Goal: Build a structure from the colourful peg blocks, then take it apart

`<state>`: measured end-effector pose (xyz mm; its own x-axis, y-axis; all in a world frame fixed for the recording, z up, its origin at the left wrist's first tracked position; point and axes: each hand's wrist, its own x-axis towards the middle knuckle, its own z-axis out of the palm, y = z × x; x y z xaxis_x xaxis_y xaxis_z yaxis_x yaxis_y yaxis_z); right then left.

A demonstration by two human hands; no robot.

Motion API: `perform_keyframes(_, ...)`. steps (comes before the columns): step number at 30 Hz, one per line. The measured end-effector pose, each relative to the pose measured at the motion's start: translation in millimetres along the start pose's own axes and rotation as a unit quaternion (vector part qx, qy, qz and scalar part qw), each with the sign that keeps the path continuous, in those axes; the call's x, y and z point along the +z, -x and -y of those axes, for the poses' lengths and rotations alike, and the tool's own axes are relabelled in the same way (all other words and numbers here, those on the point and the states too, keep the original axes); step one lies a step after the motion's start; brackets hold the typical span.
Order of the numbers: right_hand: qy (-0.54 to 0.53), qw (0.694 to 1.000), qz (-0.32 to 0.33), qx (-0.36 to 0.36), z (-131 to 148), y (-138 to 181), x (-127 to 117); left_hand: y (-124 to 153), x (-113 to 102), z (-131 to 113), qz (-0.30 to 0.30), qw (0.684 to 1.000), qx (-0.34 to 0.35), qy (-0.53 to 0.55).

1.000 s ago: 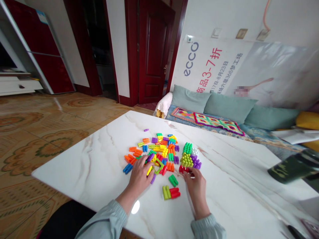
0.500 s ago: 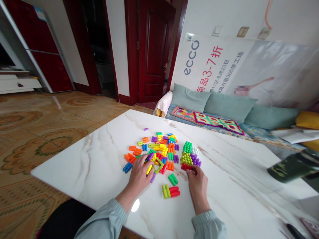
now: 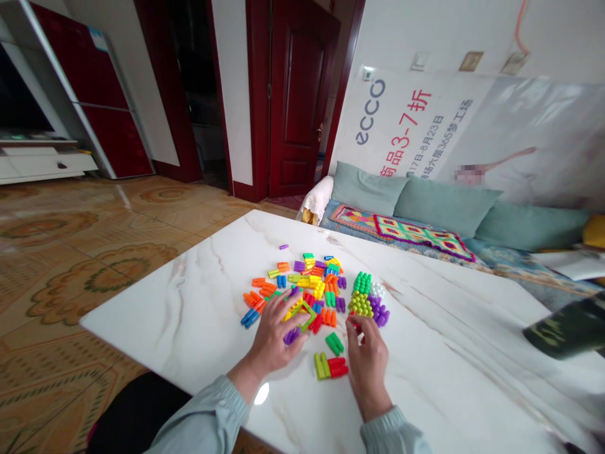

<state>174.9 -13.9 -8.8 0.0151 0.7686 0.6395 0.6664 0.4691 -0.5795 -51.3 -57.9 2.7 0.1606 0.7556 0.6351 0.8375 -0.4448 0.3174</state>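
Observation:
A pile of small plastic building pieces (image 3: 307, 287) in orange, yellow, green, blue and purple lies on a white marble table (image 3: 425, 353). My left hand (image 3: 276, 334) rests on the pile's near edge, fingers spread, a purple piece (image 3: 290, 336) under its fingertips. My right hand (image 3: 366, 353) is just below a joined block of green, yellow, purple and red studs (image 3: 366, 299); its fingers curl at the block's red bottom row. A green piece (image 3: 334, 343) and a joined green, yellow and red piece (image 3: 329, 366) lie between my hands.
A low sofa with teal cushions (image 3: 439, 205) and a patterned throw stands behind the table. A dark camouflage object (image 3: 564, 328) lies at the table's right edge. A red door (image 3: 297, 101) and patterned tile floor are at the left.
My right hand has pulled back a little toward me from the block's red row. My left hand's fingers have spread over the pile. The camera has shifted slightly.

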Motion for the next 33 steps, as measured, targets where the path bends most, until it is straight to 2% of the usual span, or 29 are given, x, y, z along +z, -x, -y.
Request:
perform_keyframes(2, -0.02, 0.999, 0.035, -0.029, 7, -3, 9, -2, 0, -4, 0.049, 0.999, 0.013, -0.003)
perform_keyframes(4, -0.022, 0.994, 0.087, -0.065, 15, -9, 19, -3, 3, -5, 0.065, 0.998, -0.009, -0.006)
perform_keyframes(8, 0.055, 0.965, 0.206, -0.15, 31, -28, 41, -3, 8, -3, 0.042, 0.998, -0.045, 0.006)
perform_keyframes(11, 0.129, 0.94, 0.268, -0.168, 42, -42, 53, -2, 9, -1, 0.021, 0.998, -0.052, 0.022)
perform_keyframes(16, 0.18, 0.928, 0.288, -0.151, 54, -54, 61, -4, 8, -3, 0.005, 0.998, -0.053, 0.035)
perform_keyframes(23, 0.24, 0.922, 0.274, -0.134, 63, -51, 66, -4, 7, -4, 0.009, 0.998, -0.045, 0.035)
perform_keyframes(29, 0.273, 0.9, 0.298, -0.161, 71, -53, 67, -4, 8, -2, 0.013, 0.999, -0.042, 0.031)
perform_keyframes(33, 0.269, 0.908, 0.277, -0.161, 68, -50, 66, -4, 8, -2, 0.013, 0.999, -0.039, 0.03)
